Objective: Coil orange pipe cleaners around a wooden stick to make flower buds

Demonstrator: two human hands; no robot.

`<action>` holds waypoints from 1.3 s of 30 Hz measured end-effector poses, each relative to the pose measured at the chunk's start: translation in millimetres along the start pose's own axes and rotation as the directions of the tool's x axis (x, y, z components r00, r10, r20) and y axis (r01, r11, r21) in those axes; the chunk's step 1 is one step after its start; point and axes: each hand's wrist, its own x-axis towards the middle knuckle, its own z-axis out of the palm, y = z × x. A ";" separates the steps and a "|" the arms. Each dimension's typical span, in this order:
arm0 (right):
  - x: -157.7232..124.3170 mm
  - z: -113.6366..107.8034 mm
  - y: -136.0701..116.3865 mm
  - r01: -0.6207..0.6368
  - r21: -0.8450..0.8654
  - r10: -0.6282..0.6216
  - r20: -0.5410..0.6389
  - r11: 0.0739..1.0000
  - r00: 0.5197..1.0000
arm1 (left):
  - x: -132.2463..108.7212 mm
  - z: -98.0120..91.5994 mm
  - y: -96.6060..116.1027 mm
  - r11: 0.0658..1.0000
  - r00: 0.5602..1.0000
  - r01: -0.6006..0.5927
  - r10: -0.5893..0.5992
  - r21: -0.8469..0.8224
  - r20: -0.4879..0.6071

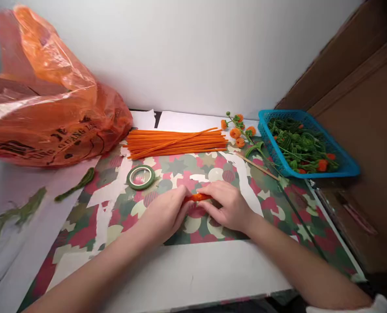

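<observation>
Between my two hands, just above the patterned mat, is a short orange fuzzy piece (198, 197) that looks like pipe cleaner, lying crosswise. My left hand (169, 208) is closed round its left end. The fingers of my right hand (225, 203) pinch its right end. How it is bent or twisted is too small to make out, and both ends are hidden by fingers. Beyond the hands lies a bundle of orange pipe cleaners (177, 144), with one lying askew on top. A roll of green tape (140, 177) rests flat, up and left of my left hand.
An orange plastic bag (59, 117) bulks at the back left. Green twisted stems (76, 184) lie near it. A spray of orange pompom flowers (237, 132) and a thin wooden stick (258, 166) lie right of the bundle. The blue basket (327, 174) holds green stems and orange flowers.
</observation>
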 end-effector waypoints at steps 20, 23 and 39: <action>3.8 4.5 -16.2 -0.330 0.050 0.327 0.063 0.943 0.943 | 1.8 4.5 -0.5 0.984 0.986 -0.120 0.133 0.128 -0.103; 2.2 5.8 -16.2 -0.285 0.074 0.282 0.044 0.956 0.958 | 1.8 2.3 -1.7 0.977 0.979 -0.149 0.168 0.153 -0.118; 14.4 -33.1 -5.2 -0.329 0.168 0.207 0.503 0.929 0.839 | 3.6 2.4 1.3 0.892 0.907 -0.261 0.357 0.369 -0.221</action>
